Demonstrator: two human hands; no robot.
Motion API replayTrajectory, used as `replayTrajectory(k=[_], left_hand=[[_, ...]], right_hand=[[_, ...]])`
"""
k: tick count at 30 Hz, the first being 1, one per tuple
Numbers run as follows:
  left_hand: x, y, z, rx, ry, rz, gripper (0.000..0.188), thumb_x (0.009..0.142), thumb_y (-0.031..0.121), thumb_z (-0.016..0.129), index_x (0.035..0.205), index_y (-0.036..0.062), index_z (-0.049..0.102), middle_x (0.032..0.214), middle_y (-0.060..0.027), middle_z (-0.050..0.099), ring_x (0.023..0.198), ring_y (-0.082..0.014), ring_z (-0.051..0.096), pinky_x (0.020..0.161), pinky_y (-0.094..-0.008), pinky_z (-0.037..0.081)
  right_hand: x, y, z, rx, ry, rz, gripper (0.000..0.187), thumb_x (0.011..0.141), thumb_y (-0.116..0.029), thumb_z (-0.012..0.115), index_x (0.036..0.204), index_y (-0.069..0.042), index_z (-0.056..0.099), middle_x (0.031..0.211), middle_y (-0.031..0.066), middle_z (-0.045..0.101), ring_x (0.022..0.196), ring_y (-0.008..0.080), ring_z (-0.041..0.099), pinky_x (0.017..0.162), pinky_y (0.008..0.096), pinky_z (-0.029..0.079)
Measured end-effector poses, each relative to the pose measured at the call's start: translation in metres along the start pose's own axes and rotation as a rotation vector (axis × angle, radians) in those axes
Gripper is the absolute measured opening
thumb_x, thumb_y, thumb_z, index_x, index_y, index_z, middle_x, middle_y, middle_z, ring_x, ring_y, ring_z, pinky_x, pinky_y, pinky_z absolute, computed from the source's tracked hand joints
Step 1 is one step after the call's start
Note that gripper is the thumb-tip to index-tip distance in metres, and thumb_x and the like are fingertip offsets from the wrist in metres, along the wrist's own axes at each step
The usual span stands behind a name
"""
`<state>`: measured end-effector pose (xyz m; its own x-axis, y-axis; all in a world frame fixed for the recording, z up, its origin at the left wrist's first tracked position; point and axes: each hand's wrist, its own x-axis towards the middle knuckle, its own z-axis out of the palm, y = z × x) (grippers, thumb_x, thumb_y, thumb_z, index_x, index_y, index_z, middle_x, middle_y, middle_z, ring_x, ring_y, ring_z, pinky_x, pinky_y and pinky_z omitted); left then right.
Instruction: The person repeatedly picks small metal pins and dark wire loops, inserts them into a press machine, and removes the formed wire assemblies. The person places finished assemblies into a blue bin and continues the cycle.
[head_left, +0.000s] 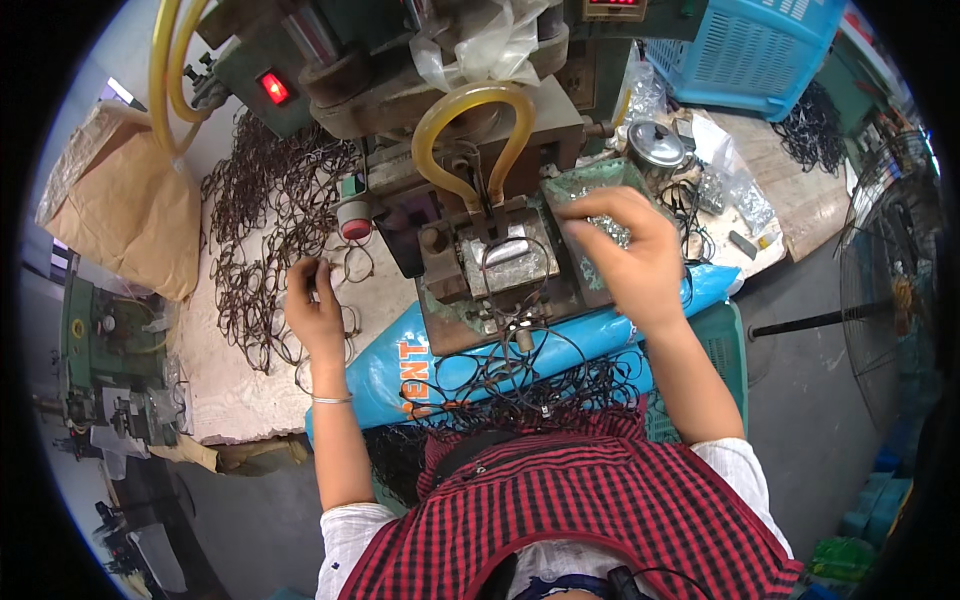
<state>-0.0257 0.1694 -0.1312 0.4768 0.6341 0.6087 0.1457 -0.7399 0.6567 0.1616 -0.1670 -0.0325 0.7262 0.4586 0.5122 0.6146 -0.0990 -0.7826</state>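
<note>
My left hand (314,312) is at the right edge of a pile of dark eyeglass frames (262,225) on the table. Its fingers are curled together around something dark that I cannot make out. Over a green tray of small shiny metal parts (607,228), my right hand (636,258) pinches thumb and forefinger together; anything between the tips is too small to name. Between the hands stands a press with a metal fixture (505,262), a dark rim (518,270) lying at its front. A yellow hose (472,95) loops above the fixture.
More dark frames (530,385) lie on a blue plastic bag (375,365) across my lap. A round metal tin (656,145) and a blue basket (745,55) stand at the back right. At the far left is a brown paper sack (130,195); a black fan (880,290) stands right.
</note>
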Motion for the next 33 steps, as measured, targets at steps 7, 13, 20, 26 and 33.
replayTrajectory(k=[7,13,20,26,33], left_hand=[[-0.028,0.033,-0.002,-0.55,0.114,-0.396,0.015,0.101,0.005,0.065,0.11,0.003,0.053,0.103,-0.0056,0.062,0.093,-0.0104,0.061,0.08,-0.0274,0.053],[0.02,0.176,-0.022,-1.096,0.016,0.185,0.02,0.099,-0.009,0.054,0.116,0.0013,0.052,0.11,-0.0142,0.064,0.101,-0.0256,0.068,0.09,-0.042,0.059],[0.039,0.184,-0.01,-0.978,-0.013,0.293,0.021,0.1,-0.004,0.053,0.121,-0.0011,0.054,0.113,-0.0173,0.068,0.102,-0.0284,0.068,0.088,-0.0464,0.062],[-0.004,0.18,-0.01,-0.615,-0.245,0.565,0.022,0.091,-0.005,0.067,0.108,0.0039,0.055,0.1,-0.0197,0.073,0.086,-0.0258,0.073,0.075,-0.0361,0.057],[-0.007,0.187,0.016,-0.225,-0.359,0.997,0.02,0.071,0.001,0.08,0.076,0.0083,0.062,0.107,-0.0082,0.076,0.063,-0.0165,0.058,0.057,-0.0308,0.056]], right_hand=[[0.007,-0.013,0.051,0.45,-0.003,0.233,0.04,0.082,0.002,0.07,0.12,0.001,0.062,0.094,0.0049,0.071,0.09,0.011,0.066,0.089,0.0277,0.05],[0.007,-0.017,0.051,0.552,-0.003,0.3,0.058,0.08,0.001,0.074,0.133,0.008,0.052,0.09,0.0046,0.07,0.092,0.0081,0.064,0.088,0.0256,0.05],[-0.001,-0.036,0.05,0.529,-0.028,0.243,0.053,0.084,0.002,0.068,0.135,0.004,0.054,0.11,0.0103,0.072,0.112,0.0162,0.065,0.1,0.0314,0.049],[-0.027,0.069,-0.013,-0.74,0.0,0.142,0.03,0.078,-0.014,0.077,0.107,-0.007,0.075,0.133,0.0211,0.063,0.136,0.0387,0.049,0.107,0.0517,0.045],[-0.023,0.098,-0.02,-0.646,0.114,-0.05,0.013,0.08,-0.01,0.076,0.091,-0.004,0.072,0.112,0.0201,0.07,0.12,0.0393,0.062,0.099,0.0461,0.049]])
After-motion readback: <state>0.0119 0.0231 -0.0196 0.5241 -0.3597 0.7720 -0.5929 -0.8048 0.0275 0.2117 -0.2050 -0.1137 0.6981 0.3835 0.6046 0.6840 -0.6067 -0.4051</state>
